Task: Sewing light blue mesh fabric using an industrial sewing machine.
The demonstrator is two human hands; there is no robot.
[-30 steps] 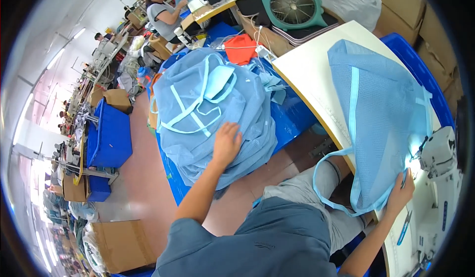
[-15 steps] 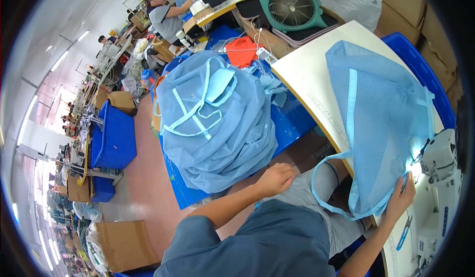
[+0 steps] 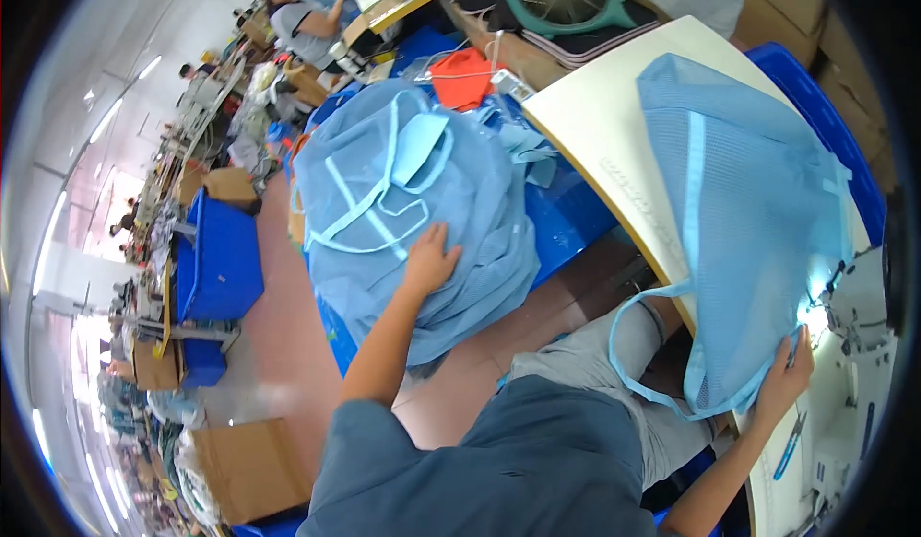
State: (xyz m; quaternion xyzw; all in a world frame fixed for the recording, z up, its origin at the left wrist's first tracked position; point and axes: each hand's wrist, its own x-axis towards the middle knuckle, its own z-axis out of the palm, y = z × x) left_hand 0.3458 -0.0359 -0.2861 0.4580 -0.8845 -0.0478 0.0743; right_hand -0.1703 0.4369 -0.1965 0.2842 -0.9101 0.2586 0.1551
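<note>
1. The left hand (image 3: 432, 261) lies over a big rounded heap of sheer light-blue mesh fabric with paler straps (image 3: 460, 292), its fingers extended and closed on nothing
2. The heap sits on a glossy bright-blue table (image 3: 571, 225), left of the person's knees
3. The right hand (image 3: 787, 379) is at the lower right edge of a light-blue mesh piece with pale-blue trim (image 3: 748, 221); its fingers are bent, but whether they clamp the fabric I cannot tell
4. That piece lies on a white worktop with a wooden edge (image 3: 595, 134), beside a white sewing machine (image 3: 868, 292), its lower part overhanging the edge
5. Small blue-handled snips (image 3: 789, 453) lie near the right wrist
</note>
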